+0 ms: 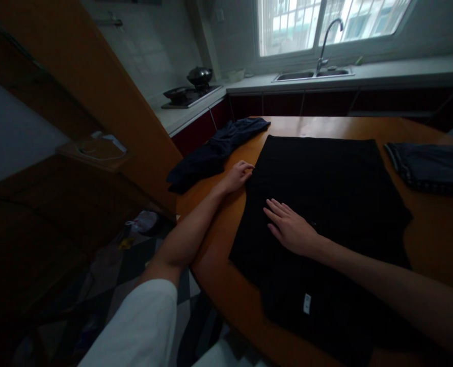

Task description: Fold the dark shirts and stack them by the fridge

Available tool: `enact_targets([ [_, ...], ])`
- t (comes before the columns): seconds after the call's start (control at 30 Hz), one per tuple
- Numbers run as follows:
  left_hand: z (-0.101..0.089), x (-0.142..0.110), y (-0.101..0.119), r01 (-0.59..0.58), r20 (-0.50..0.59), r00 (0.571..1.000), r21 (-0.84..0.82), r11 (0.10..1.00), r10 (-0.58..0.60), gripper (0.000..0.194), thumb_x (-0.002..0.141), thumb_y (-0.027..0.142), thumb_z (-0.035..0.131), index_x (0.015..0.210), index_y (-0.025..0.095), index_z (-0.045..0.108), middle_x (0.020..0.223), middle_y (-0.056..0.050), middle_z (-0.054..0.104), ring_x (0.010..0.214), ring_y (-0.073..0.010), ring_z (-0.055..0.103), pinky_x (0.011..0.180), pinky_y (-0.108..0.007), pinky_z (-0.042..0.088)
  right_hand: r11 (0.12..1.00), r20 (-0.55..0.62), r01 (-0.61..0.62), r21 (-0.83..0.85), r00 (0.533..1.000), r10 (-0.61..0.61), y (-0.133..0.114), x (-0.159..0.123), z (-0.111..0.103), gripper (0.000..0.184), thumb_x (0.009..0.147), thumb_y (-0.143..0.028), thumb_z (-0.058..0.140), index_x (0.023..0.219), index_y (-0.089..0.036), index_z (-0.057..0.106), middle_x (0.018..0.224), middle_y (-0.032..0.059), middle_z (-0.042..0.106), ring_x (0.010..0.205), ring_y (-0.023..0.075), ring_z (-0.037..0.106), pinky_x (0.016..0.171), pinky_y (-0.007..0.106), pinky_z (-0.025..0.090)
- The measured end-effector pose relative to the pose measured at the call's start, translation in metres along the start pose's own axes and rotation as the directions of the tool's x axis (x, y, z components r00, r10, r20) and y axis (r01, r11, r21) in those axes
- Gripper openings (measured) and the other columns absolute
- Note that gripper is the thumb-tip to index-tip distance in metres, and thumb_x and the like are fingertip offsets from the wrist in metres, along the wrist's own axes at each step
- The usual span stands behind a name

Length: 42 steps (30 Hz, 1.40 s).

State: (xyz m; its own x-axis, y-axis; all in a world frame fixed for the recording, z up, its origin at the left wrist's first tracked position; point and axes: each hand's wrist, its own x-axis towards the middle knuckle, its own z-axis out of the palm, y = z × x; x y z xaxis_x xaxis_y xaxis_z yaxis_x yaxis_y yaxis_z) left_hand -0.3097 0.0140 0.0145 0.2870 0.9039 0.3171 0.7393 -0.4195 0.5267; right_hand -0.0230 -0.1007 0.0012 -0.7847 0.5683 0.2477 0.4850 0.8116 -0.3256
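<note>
Resting unclenched, right fingers [275, 208] touch black garment [325, 173], left fingers' [244, 165] grip unclear, pot [200, 77] beyond.

The visible short sleeve [136, 321] is white, plain and loose-fitting

Between black garment [325, 183] and folded clothes [434, 165], tabletop [418, 205] seems narrowly free.

Pretty clearly a home kitchen on my remote feed: stainless-steel double-bowl sink [317, 74] with a curved chrome faucet [322, 48], white-framed barred window [289, 25] behind that sink, dark-red flat cabinets [282, 104] below it, rounded metal pot [199, 76] on a black hob [197, 97] left of it.
</note>
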Motion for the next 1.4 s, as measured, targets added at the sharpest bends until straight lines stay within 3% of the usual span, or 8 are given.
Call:
enact_targets([
  [0.2, -0.019, -0.007, 0.043, 0.023, -0.065, 0.998, -0.007, 1.0, -0.023, 0.021, 0.094, 0.027, 0.057, 0.107, 0.016, 0.069, 0.104, -0.008, 0.066, 0.091, -0.0181, 0.063, 0.085, -0.031, 0.05, 1.0, -0.02, 0.004, 0.022, 1.0, -0.003, 0.002, 0.0, 0.005, 0.05, 0.099, -0.029, 0.044, 0.147, -0.014, 0.051, 0.16, 0.0157, 0.038, 0.15, 0.0291, 0.03, 0.121, 0.053, 0.032],
  [0.33, -0.038, -0.054, 0.093, 0.087, 0.214, 0.974, -0.06, 0.994, -0.072, 0.029, 0.094, 0.037, 0.061, 0.115, 0.017, 0.067, 0.087, -0.003, 0.067, 0.077, -0.0165, 0.062, 0.071, -0.027, 0.049, 1.0, -0.029, 0.012, 0.006, 1.0, -0.012, 0.002, 0.0, 0.004, 0.05, 0.1, -0.029, 0.043, 0.145, -0.01, 0.053, 0.159, 0.018, 0.039, 0.149, 0.029, 0.033, 0.121, 0.051, 0.032],
  [0.5, -0.051, -0.154, 0.138, 0.257, 0.504, 0.824, 0.074, 0.964, -0.258, 0.071, 0.086, 0.039, 0.071, 0.151, 0.029, 0.043, 0.093, -0.002, 0.071, 0.077, -0.0193, 0.067, 0.069, -0.027, 0.048, 1.0, -0.034, 0.008, 0.015, 0.999, -0.008, 0.0, 0.001, 0.003, 0.049, 0.099, -0.029, 0.045, 0.144, -0.011, 0.054, 0.158, 0.0177, 0.041, 0.148, 0.0298, 0.034, 0.12, 0.051, 0.033],
  [0.63, -0.032, -0.207, 0.157, 0.368, 0.305, 0.868, 0.134, 0.92, -0.392, 0.079, 0.089, 0.039, 0.066, 0.158, 0.032, 0.029, 0.096, -0.002, 0.071, 0.082, -0.0219, 0.068, 0.072, -0.03, 0.049, 1.0, -0.044, 0.003, 0.031, 0.999, -0.002, 0.001, 0.001, 0.005, 0.049, 0.098, -0.029, 0.045, 0.143, -0.012, 0.055, 0.158, 0.0172, 0.042, 0.148, 0.0295, 0.034, 0.121, 0.051, 0.032],
  [0.77, -0.003, -0.219, 0.17, 0.428, 0.066, 0.893, 0.184, 0.885, -0.446, 0.077, 0.088, 0.034, 0.062, 0.158, 0.032, 0.029, 0.102, -0.006, 0.07, 0.088, -0.0248, 0.068, 0.078, -0.036, 0.051, 1.0, -0.042, 0.009, 0.013, 0.999, -0.009, 0.003, 0.001, 0.006, 0.049, 0.098, -0.03, 0.044, 0.143, -0.012, 0.055, 0.158, 0.0172, 0.042, 0.148, 0.0299, 0.035, 0.12, 0.052, 0.033],
  [0.97, 0.003, -0.219, 0.169, 0.468, 0.03, 0.871, 0.254, 0.846, -0.491, 0.084, 0.084, 0.019, 0.058, 0.16, 0.03, 0.022, 0.1, -0.006, 0.07, 0.091, -0.0262, 0.069, 0.08, -0.036, 0.051, 1.0, -0.013, 0.003, -0.031, 1.0, -0.003, 0.003, 0.001, 0.003, 0.05, 0.099, -0.031, 0.044, 0.143, -0.009, 0.055, 0.157, 0.0176, 0.042, 0.148, 0.0298, 0.036, 0.12, 0.05, 0.033],
  [1.23, 0.003, -0.231, 0.181, 0.259, 0.011, 0.959, 0.37, 0.892, -0.283, 0.063, 0.093, 0.018, 0.053, 0.152, 0.035, 0.043, 0.147, -0.011, 0.053, 0.137, -0.031, 0.049, 0.112, -0.052, 0.041, 0.999, -0.013, -0.009, -0.04, 1.0, 0.008, 0.0, 0.0, 0.001, 0.05, 0.1, -0.031, 0.043, 0.144, -0.01, 0.054, 0.157, 0.0174, 0.042, 0.148, 0.0295, 0.035, 0.12, 0.05, 0.032],
  [1.4, 0.0, -0.249, 0.188, 0.0, 0.35, 0.933, 0.234, 0.972, -0.085, 0.084, 0.096, 0.046, 0.06, 0.163, 0.037, 0.011, 0.166, -0.006, 0.025, 0.154, -0.0269, 0.02, 0.127, -0.051, 0.02, 0.996, 0.001, -0.027, -0.086, 1.0, 0.028, 0.002, -0.001, 0.005, 0.055, 0.1, -0.033, 0.041, 0.152, -0.013, 0.045, 0.163, 0.0165, 0.033, 0.152, 0.0303, 0.027, 0.122, 0.051, 0.027],
])
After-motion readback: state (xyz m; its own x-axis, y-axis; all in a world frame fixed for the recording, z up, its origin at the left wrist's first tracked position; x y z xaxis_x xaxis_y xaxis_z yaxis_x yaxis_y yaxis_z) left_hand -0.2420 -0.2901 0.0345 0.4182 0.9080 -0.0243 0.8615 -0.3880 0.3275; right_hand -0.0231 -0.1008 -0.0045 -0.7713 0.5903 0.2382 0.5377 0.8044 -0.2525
